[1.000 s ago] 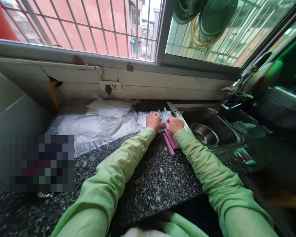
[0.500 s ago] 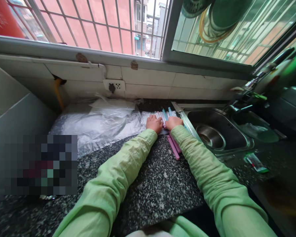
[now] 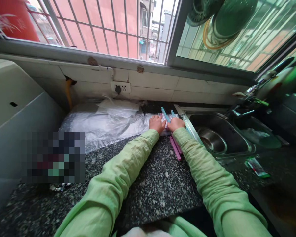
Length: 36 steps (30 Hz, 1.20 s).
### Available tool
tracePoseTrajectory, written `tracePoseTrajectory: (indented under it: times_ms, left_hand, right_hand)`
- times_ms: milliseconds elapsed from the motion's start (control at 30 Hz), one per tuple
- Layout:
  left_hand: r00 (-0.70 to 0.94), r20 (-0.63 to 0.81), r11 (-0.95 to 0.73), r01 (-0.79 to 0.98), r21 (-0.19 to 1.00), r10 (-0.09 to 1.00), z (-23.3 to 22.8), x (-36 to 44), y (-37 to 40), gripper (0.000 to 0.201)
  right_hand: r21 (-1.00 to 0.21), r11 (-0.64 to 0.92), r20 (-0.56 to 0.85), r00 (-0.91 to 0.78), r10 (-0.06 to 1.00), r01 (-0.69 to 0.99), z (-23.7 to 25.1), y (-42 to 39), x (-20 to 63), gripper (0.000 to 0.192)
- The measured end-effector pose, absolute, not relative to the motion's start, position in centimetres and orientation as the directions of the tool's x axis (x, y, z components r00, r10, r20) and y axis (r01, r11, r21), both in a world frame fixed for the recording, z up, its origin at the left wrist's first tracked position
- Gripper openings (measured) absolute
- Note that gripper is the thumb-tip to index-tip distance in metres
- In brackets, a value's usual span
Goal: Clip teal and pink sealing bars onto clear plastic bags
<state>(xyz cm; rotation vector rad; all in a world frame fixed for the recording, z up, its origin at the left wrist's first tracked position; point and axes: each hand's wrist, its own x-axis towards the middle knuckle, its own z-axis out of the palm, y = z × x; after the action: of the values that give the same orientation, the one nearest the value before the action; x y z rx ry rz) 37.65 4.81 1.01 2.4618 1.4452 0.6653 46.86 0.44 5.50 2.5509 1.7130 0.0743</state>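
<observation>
My left hand (image 3: 157, 123) presses its bent fingers onto a small clear plastic packet (image 3: 148, 118) on the counter. Just right of it, my right hand (image 3: 175, 124) is closed around the lower end of a slim light-blue plastic stick (image 3: 165, 114), which tilts up and to the left between both hands. A second light-blue stick (image 3: 172, 113) shows behind the right knuckles. Two pink sticks (image 3: 175, 148) lie side by side below the right wrist. Parts of the packet and whatever the fingertips touch are hidden under my hands.
A large sheet of crumpled clear plastic (image 3: 108, 123) covers the speckled counter (image 3: 160, 184) to the left. The steel sink (image 3: 227, 118) holds a metal basin (image 3: 212, 140). A green-edged packet (image 3: 258, 167) lies on the right, and a pale box-like object (image 3: 12, 95) stands at far left.
The light-blue stick at my right fingers now tilts further left and shows more of its length. My hands stay close together on the packet. The whole view has shifted slightly.
</observation>
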Motion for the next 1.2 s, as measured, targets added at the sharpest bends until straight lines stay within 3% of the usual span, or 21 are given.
tracePoseTrajectory:
  times_ms: [100, 400, 600, 700, 833, 967, 1067, 1200]
  left_hand:
    - [0.361, 0.266, -0.446, 0.778, 0.442, 0.894, 1.7, 37.1, 4.5, 0.044]
    - [0.234, 0.251, -0.336, 0.774, 0.536, 0.939, 3.4, 32.5, 3.1, 0.05]
    - [0.171, 0.241, -0.289, 0.707, 0.645, 0.955, 3.6, 28.1, 2.0, 0.034]
    - [0.147, 0.23, -0.272, 0.587, 0.762, 0.962, 3.3, 26.0, 1.5, 0.024]
    - [0.111, 0.156, -0.179, 0.244, 0.953, 0.982, 2.5, 23.3, 0.8, 0.021]
    - [0.108, 0.085, -0.079, -0.063, 0.995, 0.99, 2.1, 20.5, 0.0, 0.024]
    - [0.119, 0.03, -0.014, -0.127, 0.992, 0.992, 2.4, 18.6, -1.0, 0.027]
    - [0.139, -0.055, 0.063, -0.049, 0.997, 0.989, 2.6, 16.7, -1.9, 0.03]
  right_hand:
    - [0.044, -0.452, 0.046, 0.45, 0.892, 0.891, 6.2, -0.7, 45.6, 0.037]
    - [0.044, -0.313, 0.115, 0.306, 0.945, 0.949, 7.3, -4.5, 41.7, 0.034]
    - [0.076, -0.219, 0.158, 0.205, 0.966, 0.973, 7.0, -7.2, 38.9, 0.032]
    - [0.082, -0.174, 0.187, 0.157, 0.97, 0.981, 6.5, -8.3, 37.4, 0.03]
    - [0.088, -0.096, 0.237, 0.073, 0.969, 0.991, 5.4, -9.0, 35.3, 0.028]
    - [0.091, -0.027, 0.285, 0.0, 0.958, 0.995, 4.4, -9.1, 33.4, 0.027]
    - [0.084, 0.002, 0.312, -0.028, 0.95, 0.996, 3.8, -9.1, 32.5, 0.027]
    - [0.069, 0.039, 0.33, -0.06, 0.942, 0.997, 3.3, -9.3, 32.0, 0.024]
